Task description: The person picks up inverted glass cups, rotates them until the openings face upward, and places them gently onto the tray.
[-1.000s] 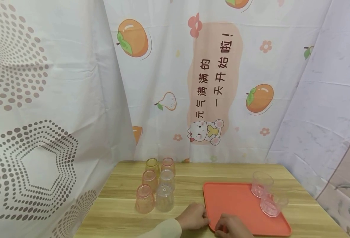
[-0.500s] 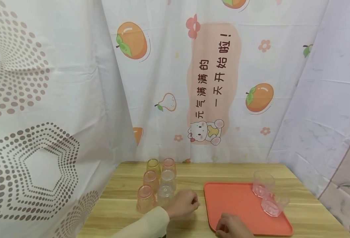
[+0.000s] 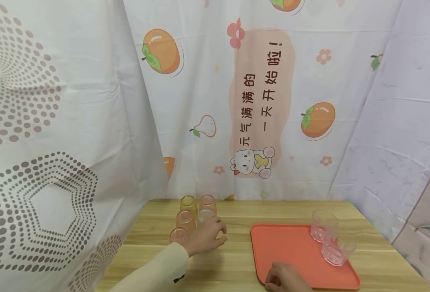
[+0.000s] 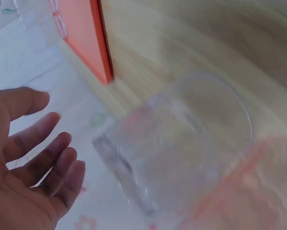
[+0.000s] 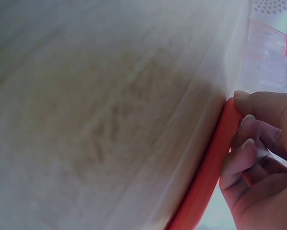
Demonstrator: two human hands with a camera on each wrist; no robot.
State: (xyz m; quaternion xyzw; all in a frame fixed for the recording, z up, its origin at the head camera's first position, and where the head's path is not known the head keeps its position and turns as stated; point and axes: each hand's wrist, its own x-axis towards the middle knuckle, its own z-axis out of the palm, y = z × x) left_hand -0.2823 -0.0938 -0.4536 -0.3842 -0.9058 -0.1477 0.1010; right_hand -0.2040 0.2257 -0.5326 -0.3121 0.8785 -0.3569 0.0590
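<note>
My left hand (image 3: 205, 236) reaches over the two rows of upside-down tumblers, its fingers spread and loosely bent. A clear tumbler (image 4: 162, 153) is in front of those fingers in the left wrist view; in the head view the hand hides the nearest clear one. Beside it stand a pink tumbler (image 3: 178, 234) and another pink tumbler (image 3: 185, 220). At the near left corner of the red tray (image 3: 284, 243), my right hand (image 3: 286, 278) pinches the rim, thumb at the corner and fingers curled over the edge.
Two clear glasses with pinkish bases, a back glass (image 3: 323, 227) and a front glass (image 3: 336, 250), stand along the tray's right side. Behind the tumbler rows are an olive tumbler (image 3: 188, 204) and a pink one. A printed curtain (image 3: 200, 170) hangs behind the wooden table (image 3: 233, 263).
My left hand has left the tray's left edge and moved left and away from me to the tumblers, its fingers loosening. My right hand stays at the tray corner.
</note>
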